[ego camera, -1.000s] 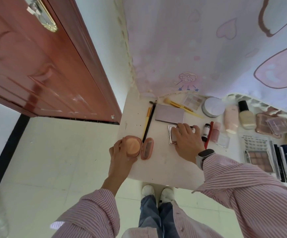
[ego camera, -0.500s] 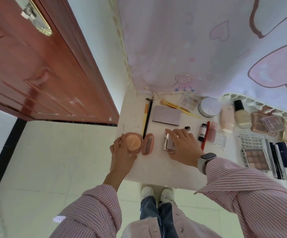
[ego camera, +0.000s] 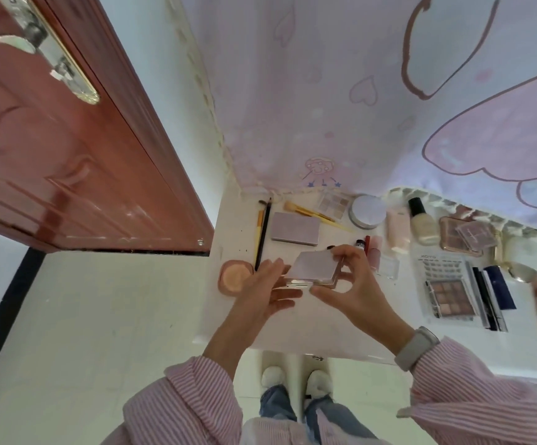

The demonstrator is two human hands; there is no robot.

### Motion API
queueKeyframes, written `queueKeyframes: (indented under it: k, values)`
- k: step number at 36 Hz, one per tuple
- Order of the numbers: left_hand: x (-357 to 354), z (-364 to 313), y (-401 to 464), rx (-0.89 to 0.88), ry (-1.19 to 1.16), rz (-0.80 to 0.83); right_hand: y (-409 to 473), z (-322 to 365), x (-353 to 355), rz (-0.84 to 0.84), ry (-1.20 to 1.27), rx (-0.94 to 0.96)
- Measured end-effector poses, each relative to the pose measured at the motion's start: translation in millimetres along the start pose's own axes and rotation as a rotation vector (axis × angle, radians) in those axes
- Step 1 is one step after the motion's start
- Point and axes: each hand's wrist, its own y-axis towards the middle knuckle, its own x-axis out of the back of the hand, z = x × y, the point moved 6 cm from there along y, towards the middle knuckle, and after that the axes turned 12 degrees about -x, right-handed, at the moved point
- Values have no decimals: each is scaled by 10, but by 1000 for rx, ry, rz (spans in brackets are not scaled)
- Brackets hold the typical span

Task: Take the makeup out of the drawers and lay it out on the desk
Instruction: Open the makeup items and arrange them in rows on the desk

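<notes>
two hands (ego camera: 353, 293) on a silver compact (ego camera: 317, 268), "xoyo" palette (ego camera: 443, 285) nearby

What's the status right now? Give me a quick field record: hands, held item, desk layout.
right hand: grips the square silver compact, lifted off the desk
left hand: fingers straight, touching the compact's left edge
round peach compact: open on the desk, left of the hands
behind the hands: closed mauve palette, black pencil
right side: open eyeshadow palette, foundation bottle
</notes>
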Motion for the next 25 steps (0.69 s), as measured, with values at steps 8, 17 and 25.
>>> queueKeyframes:
  k: [8, 17, 25]
  values:
    - [-433, -9, -45, 15, -403, -23, -19, 56, 211, -14, 5, 1]
    - [-991, 158, -128, 73, -732, -117, 124, -125, 544, 287, -46, -6]
    - [-1133, 107, -169, -170, -661, -150, 159, 43, 814, 360, -427, 146]
